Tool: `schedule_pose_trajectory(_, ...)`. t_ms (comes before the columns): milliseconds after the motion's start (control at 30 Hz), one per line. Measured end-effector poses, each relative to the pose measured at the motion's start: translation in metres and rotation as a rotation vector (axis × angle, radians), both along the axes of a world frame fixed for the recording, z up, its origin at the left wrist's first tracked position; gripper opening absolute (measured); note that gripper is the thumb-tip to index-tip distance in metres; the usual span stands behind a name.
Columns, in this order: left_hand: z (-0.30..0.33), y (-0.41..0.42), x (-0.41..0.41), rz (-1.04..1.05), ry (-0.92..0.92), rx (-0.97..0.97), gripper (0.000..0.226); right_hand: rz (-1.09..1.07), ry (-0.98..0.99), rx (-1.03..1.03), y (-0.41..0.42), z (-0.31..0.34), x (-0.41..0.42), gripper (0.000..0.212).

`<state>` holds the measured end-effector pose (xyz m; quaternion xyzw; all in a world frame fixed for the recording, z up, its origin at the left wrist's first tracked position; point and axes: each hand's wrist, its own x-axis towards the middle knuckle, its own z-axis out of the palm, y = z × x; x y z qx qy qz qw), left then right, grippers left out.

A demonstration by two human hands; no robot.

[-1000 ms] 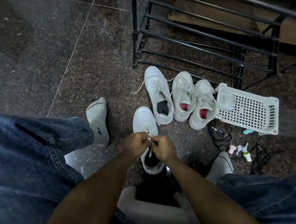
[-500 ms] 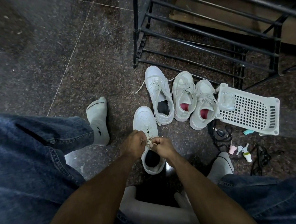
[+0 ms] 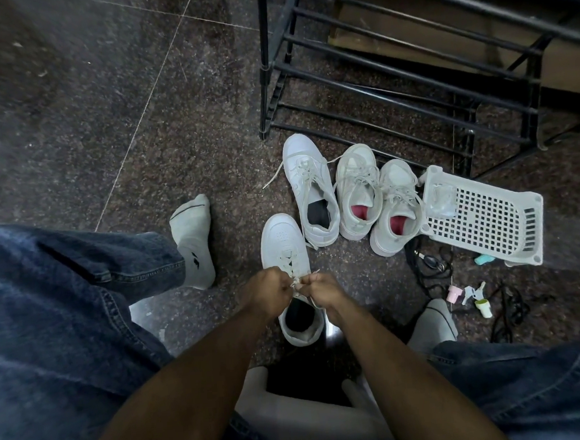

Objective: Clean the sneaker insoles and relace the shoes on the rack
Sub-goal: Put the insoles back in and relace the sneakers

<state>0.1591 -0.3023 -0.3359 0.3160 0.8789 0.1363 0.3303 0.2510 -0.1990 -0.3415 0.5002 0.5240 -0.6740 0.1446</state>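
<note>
Your left hand [image 3: 269, 291] and right hand [image 3: 321, 291] meet over the near white sneaker [image 3: 289, 254], which stands on the floor [image 3: 85, 114] between your knees with its toe pointing away from you. Each grip is narrow, fingers curled and pinching the white lace [image 3: 296, 283] just above the shoe's tongue, the two hands almost touching. Beyond it, three more sneakers stand side by side in front of the black rack [image 3: 409, 74]: a white one with a dark insole [image 3: 312, 190], its laces trailing loose on the floor, and a pair with pink insoles [image 3: 378, 196]. A white perforated basket [image 3: 487, 216] lies tipped just right of that pair, touching the nearest shoe. Near your right foot sit small bottles [image 3: 469, 298] and tangled black cords [image 3: 432, 264]. Your socked left foot [image 3: 194, 240] rests to the left of the near sneaker.
</note>
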Motion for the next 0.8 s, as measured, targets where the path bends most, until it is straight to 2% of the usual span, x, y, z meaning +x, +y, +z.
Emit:
schedule_pose_trajectory(167,0.007,0.006,0.000,-0.056,0.052,-0.029,0.015,0.008,-0.027,0.055,0.003,0.006,0.004,0.010)
schedule_pose_trajectory(267,0.010,0.008,0.000,-0.091,0.099,-0.085,0.022,0.009,-0.045,0.081,0.003,0.008,0.002,0.031)
schedule_pose_trajectory(367,0.012,0.012,0.000,-0.100,0.102,-0.136,0.026,0.034,-0.065,0.149,0.002,0.008,0.001,0.022)
schedule_pose_trajectory(433,0.017,0.018,-0.005,-0.033,-0.019,-0.179,0.025,0.135,-0.064,0.254,0.001,0.005,0.001,0.012)
schedule_pose_trajectory(567,0.025,0.024,-0.016,0.410,-0.644,-0.158,0.017,0.223,-0.029,0.359,-0.002,-0.004,0.003,0.008)
schedule_pose_trajectory(633,0.025,0.019,-0.015,0.552,-0.830,-0.171,0.015,0.236,-0.027,0.376,-0.002,-0.008,0.002,0.006)
schedule_pose_trajectory(733,0.022,0.016,-0.009,0.637,-0.945,-0.181,0.009,0.256,-0.043,0.371,-0.003,-0.009,-0.001,0.007)
schedule_pose_trajectory(800,0.020,0.018,-0.006,0.577,-0.832,-0.166,0.016,0.263,-0.039,0.381,-0.001,-0.009,-0.001,0.010)
